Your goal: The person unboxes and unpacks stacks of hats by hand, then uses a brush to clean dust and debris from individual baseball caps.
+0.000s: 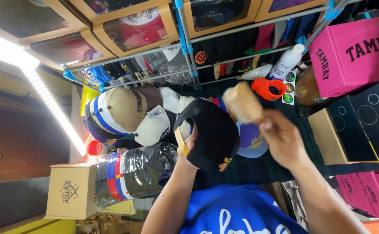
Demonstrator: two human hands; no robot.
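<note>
Right now my left hand [188, 149] is tucked inside a black cap [213, 134], fingers spread within the crown so the cap sits over them, its brim edge with a gold sticker just beside my wrist. My right hand [282, 139] is closed around the handle of a wooden brush [243, 103], which is blurred; its bristle head hangs just above the cap's crown, and I cannot tell whether it touches the fabric. Both forearms come up from the near edge, over my blue shirt [237, 212].

Left of the black cap lies a heap of caps [124, 113] in tan, white and blue, and nearer to me a stack of caps in clear plastic [142, 171], with a small cardboard box [71, 190] to its left. Farther off, past the brush, an orange tape dispenser [268, 88] and a white bottle [287, 62] stand close together. On the right are pink boxes [354, 54] and a black-and-tan box [347, 130]. A metal rack [189, 43] with hanging caps runs along the far side.
</note>
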